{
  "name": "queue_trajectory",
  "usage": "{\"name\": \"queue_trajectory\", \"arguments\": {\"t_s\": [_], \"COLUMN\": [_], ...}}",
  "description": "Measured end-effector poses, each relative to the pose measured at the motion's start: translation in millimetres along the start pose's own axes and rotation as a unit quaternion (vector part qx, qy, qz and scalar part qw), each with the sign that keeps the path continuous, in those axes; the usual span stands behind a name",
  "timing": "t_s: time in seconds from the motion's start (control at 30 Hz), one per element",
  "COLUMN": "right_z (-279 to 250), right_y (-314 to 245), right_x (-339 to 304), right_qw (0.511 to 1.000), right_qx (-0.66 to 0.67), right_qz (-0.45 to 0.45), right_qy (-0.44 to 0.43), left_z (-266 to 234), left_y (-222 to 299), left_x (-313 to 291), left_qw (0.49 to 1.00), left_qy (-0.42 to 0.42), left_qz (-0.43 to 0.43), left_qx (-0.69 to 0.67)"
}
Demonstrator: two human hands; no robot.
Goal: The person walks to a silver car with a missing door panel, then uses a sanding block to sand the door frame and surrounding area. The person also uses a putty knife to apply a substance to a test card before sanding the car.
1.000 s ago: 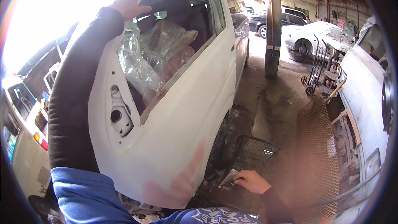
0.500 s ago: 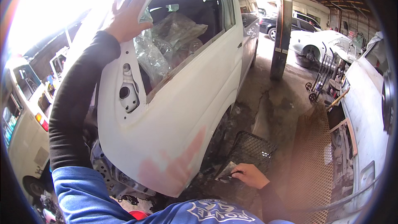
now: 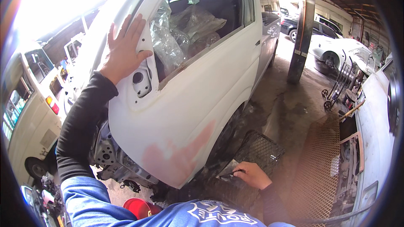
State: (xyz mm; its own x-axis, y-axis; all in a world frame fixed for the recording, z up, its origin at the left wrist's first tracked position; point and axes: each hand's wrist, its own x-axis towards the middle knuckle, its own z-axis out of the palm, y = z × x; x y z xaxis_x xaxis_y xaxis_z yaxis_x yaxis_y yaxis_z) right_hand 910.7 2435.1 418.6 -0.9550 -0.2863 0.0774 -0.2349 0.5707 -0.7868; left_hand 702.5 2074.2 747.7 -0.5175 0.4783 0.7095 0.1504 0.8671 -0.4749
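My left hand (image 3: 125, 54) lies flat, fingers spread, on the front pillar of a white van (image 3: 189, 113), just above a recessed opening in the bodywork. A patch of pinkish filler (image 3: 179, 153) marks the van's lower front corner. Low to the right, my right hand (image 3: 253, 175) is closed around what looks like a putty knife (image 3: 229, 168), its thin pale blade pointing towards the van. The blade is apart from the panel. My fingers partly hide the dark handle.
Clear plastic sheeting (image 3: 168, 42) fills the van's window opening. Exposed front parts (image 3: 107, 153) and a red bucket (image 3: 138, 208) are below. A black mesh crate (image 3: 265, 153) and a metal grating (image 3: 315, 172) lie to the right, near a pillar (image 3: 301, 29) and a hand truck (image 3: 336, 86).
My left hand has slid down the pillar a little. The view has shifted, bringing more of the red bucket in. My right hand still holds the putty knife low down.
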Motion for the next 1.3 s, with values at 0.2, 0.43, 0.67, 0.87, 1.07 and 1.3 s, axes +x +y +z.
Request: {"name": "queue_trajectory", "arguments": {"t_s": [0.2, 0.43, 0.67, 0.87, 1.07, 1.3], "right_z": [6, 49, 191, 337, 416, 527], "right_y": [-21, -82, -183, -268, -321, -363], "right_x": [11, 44, 22, -70, -99, -96], "right_qw": [1.0, 0.972, 0.905, 0.82, 0.755, 0.668], "right_qx": [0.024, 0.103, 0.228, 0.335, 0.252, 0.384], "right_qz": [-0.009, -0.15, -0.096, -0.112, -0.203, -0.02], "right_qy": [-0.012, -0.15, -0.346, -0.45, -0.571, -0.638], "left_z": [-36, -66, -186, -299, -367, -419], "left_y": [17, 76, 145, 153, 142, 160], "left_x": [-88, -364, -593, -675, -711, -765], "left_qw": [0.999, 0.892, 0.332, 0.278, 0.286, 0.27], "left_qy": [0.009, -0.246, -0.189, 0.077, 0.171, 0.452], "left_qz": [0.05, -0.163, -0.58, -0.591, -0.732, -0.801], "left_qx": [-0.019, -0.341, -0.719, -0.753, -0.595, -0.284]}}
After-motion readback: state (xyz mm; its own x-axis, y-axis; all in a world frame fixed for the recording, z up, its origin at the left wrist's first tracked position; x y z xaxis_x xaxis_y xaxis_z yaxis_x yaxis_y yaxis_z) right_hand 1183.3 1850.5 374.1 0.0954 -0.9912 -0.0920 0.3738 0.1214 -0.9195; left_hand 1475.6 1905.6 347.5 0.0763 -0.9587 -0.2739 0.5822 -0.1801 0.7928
